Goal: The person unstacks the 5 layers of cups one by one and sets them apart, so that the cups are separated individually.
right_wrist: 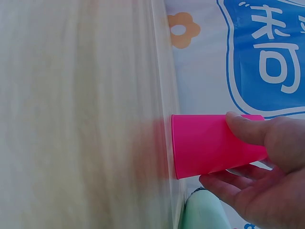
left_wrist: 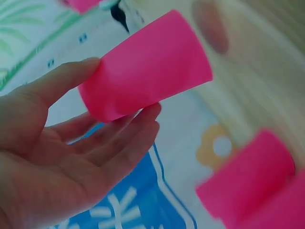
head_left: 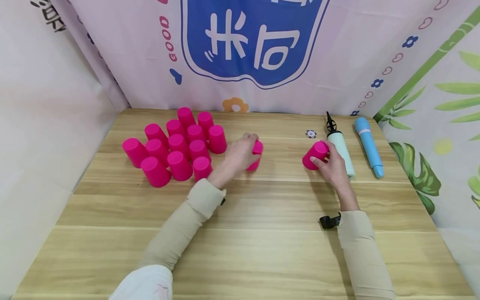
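Head view: the left hand (head_left: 240,155) grips 1 pink cup (head_left: 256,155) upside down on the wooden table (head_left: 262,241), just right of a cluster of 13 inverted pink cups (head_left: 176,146). The right hand (head_left: 331,164) holds a second cup (head_left: 315,155), tilted, beside a pale green pump (head_left: 342,151) and a blue tube (head_left: 369,146).

Left wrist view: thumb and fingers (left_wrist: 128,136) curl loosely round the cup's closed end, palm mostly open.

Right wrist view: thumb above and fingers below clasp the cup near its base, rim touching the table.

Judgement: a light grip near the closed end suits these thin walls; each cup should sit level before letting go, well apart from the pump.
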`<state>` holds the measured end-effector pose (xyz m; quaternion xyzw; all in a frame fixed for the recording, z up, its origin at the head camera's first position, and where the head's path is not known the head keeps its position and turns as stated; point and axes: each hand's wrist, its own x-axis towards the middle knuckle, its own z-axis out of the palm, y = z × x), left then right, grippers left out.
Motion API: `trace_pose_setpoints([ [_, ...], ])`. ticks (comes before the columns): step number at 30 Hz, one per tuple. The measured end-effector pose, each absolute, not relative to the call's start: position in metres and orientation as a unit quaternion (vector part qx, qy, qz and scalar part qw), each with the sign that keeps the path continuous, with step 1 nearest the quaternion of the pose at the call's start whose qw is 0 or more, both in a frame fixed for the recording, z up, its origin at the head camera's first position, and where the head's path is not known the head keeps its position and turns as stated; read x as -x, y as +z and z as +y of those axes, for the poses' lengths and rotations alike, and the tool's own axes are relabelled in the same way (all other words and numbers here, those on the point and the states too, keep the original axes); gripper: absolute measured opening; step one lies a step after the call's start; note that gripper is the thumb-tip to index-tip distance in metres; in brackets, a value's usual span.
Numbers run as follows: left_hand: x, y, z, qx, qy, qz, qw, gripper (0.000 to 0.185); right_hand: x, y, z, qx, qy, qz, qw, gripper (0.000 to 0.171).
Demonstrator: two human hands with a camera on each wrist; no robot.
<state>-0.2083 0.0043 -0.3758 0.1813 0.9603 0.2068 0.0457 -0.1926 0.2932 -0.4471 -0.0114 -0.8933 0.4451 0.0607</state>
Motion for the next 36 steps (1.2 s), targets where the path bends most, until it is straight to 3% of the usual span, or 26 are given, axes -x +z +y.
trace_pose_setpoints([
  [8,0.212,-0.367,-0.039,-0.119,0.202,0.971,0.055,0.048,0.191,-0.446,0.293,0.024,0.439,-0.896,0.058,0.068],
  [15,0.215,-0.369,-0.051,-0.091,0.197,0.972,0.088,0.048,0.188,-0.448,0.293,0.025,0.439,-0.897,0.053,0.068],
  [24,0.216,-0.375,-0.062,-0.086,0.2,0.972,0.092,0.048,0.189,-0.444,0.286,0.015,0.454,-0.888,0.074,0.067],
  [30,0.216,-0.375,-0.063,-0.096,0.19,0.973,0.09,0.05,0.183,-0.426,0.249,-0.029,0.489,-0.867,0.097,0.067],
  [36,0.216,-0.373,-0.066,-0.098,0.172,0.976,0.091,0.05,0.17,-0.417,0.183,-0.122,0.513,-0.846,0.082,0.066],
])
